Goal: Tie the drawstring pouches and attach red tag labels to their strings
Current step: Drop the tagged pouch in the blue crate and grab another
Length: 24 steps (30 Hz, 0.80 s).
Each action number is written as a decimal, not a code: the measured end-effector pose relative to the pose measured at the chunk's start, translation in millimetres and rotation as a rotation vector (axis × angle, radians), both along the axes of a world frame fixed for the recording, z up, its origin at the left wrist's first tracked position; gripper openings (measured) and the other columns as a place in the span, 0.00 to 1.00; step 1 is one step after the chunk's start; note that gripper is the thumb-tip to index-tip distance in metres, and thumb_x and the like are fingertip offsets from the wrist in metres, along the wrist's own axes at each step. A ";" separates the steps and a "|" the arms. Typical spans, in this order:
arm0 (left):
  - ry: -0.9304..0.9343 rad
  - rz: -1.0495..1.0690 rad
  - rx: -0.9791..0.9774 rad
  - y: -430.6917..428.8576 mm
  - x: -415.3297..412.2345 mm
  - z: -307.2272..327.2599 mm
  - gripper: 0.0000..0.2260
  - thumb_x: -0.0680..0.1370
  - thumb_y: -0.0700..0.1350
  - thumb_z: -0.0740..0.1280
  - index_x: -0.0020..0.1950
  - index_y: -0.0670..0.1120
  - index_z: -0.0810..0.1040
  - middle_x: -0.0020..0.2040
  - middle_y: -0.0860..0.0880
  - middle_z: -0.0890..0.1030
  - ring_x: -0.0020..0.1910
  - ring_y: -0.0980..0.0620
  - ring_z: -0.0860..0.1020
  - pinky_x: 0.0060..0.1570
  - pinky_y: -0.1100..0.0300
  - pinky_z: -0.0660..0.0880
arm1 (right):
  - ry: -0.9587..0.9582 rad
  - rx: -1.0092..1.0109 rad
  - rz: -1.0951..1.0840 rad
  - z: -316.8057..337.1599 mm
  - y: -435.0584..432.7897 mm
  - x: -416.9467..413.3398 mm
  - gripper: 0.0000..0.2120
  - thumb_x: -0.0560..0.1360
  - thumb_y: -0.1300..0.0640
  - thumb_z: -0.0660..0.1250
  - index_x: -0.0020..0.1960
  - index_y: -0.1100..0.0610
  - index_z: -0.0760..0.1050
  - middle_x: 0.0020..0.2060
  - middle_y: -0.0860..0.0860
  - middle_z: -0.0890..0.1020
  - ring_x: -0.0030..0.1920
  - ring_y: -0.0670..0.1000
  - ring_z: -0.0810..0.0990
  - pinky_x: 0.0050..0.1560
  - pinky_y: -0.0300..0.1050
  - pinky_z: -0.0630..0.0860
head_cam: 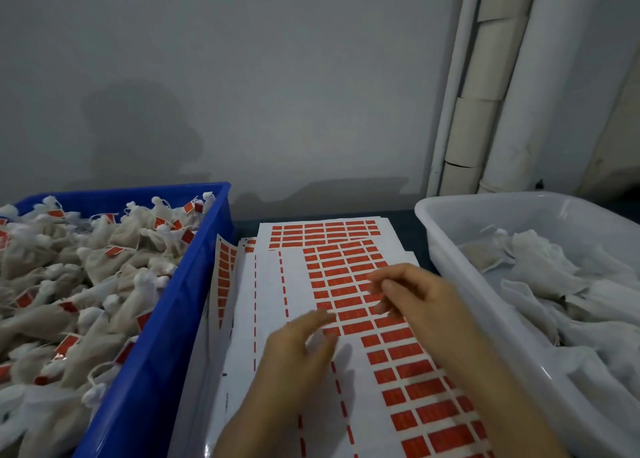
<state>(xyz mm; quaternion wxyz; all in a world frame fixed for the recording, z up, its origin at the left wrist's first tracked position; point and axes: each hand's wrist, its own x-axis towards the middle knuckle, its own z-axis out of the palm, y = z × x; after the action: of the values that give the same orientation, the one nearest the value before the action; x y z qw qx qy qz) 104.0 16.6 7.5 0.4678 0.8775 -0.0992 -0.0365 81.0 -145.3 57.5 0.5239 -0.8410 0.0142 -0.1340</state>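
Note:
White sheets of red tag labels (349, 305) lie stacked in the middle of the table. Over them hovers my left hand (298, 350), fingers loosely curled and apart, holding nothing. My right hand (412, 295) is just above and right of it, fingertips pinched low over the red labels; whether a label sits between them I cannot tell. Tied pouches with red tags (79, 284) fill the blue crate (166, 319) on the left. Flat untied white pouches (561, 284) lie in the white tub (460, 260) on the right.
A grey wall rises right behind the table. White pipes and rolls (485, 87) stand in the far right corner. A curled label sheet (225, 277) leans against the blue crate's side.

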 end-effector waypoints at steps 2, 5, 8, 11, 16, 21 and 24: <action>0.033 -0.074 0.080 -3.2 -1.4 -5.8 0.09 0.76 0.55 0.62 0.54 0.68 0.72 0.55 0.71 0.70 0.55 0.67 0.70 0.60 0.56 0.71 | 0.034 -0.126 -0.009 17.8 -17.0 -7.9 0.07 0.75 0.50 0.60 0.41 0.39 0.72 0.38 0.35 0.77 0.34 0.40 0.81 0.26 0.25 0.72; -0.017 -0.133 0.303 -0.9 4.6 -18.6 0.17 0.76 0.58 0.60 0.65 0.62 0.68 0.69 0.66 0.67 0.68 0.59 0.67 0.66 0.55 0.65 | 0.098 -0.360 -0.077 38.8 -45.4 -20.4 0.05 0.75 0.51 0.61 0.46 0.40 0.71 0.37 0.35 0.75 0.33 0.38 0.77 0.22 0.27 0.68; -0.030 -0.162 0.402 0.6 8.5 -25.4 0.20 0.76 0.58 0.59 0.68 0.60 0.65 0.72 0.64 0.63 0.72 0.56 0.62 0.70 0.53 0.59 | 0.253 -0.598 -0.201 47.7 -84.8 -33.1 0.08 0.75 0.51 0.61 0.54 0.45 0.73 0.41 0.44 0.76 0.36 0.41 0.74 0.30 0.30 0.65; -0.035 -0.171 0.408 0.6 9.4 -28.8 0.21 0.76 0.58 0.59 0.70 0.59 0.63 0.73 0.63 0.62 0.73 0.55 0.60 0.70 0.52 0.59 | 0.412 -0.757 -0.352 52.8 -121.7 -32.6 0.15 0.74 0.49 0.63 0.59 0.52 0.72 0.51 0.55 0.79 0.42 0.52 0.77 0.35 0.41 0.70; -0.036 -0.183 0.440 -1.9 9.6 -29.8 0.22 0.77 0.57 0.59 0.71 0.58 0.62 0.74 0.61 0.61 0.74 0.54 0.59 0.71 0.51 0.58 | 0.683 -0.959 -0.281 36.2 -140.9 -10.6 0.17 0.71 0.43 0.64 0.51 0.55 0.75 0.50 0.53 0.80 0.48 0.53 0.78 0.50 0.46 0.74; -0.027 -0.194 0.427 -0.9 8.2 -27.3 0.22 0.77 0.56 0.60 0.71 0.58 0.62 0.74 0.61 0.60 0.74 0.54 0.57 0.71 0.51 0.57 | 0.639 -1.027 -0.303 29.2 -135.1 -0.3 0.08 0.72 0.54 0.62 0.36 0.53 0.76 0.37 0.51 0.80 0.39 0.52 0.79 0.45 0.47 0.77; -0.020 -0.199 0.417 -0.5 6.6 -24.6 0.22 0.77 0.56 0.60 0.70 0.58 0.63 0.74 0.61 0.60 0.74 0.54 0.57 0.71 0.51 0.57 | 0.649 -1.064 -0.389 31.3 -131.5 -1.1 0.11 0.72 0.61 0.58 0.34 0.55 0.74 0.35 0.51 0.78 0.38 0.52 0.78 0.40 0.44 0.74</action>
<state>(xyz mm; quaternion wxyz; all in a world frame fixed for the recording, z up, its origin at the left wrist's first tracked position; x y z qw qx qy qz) 110.6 16.1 -17.1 0.2695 0.9414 -0.1799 -0.0935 79.9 -276.9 88.8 -0.0285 -0.9653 0.2554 0.0455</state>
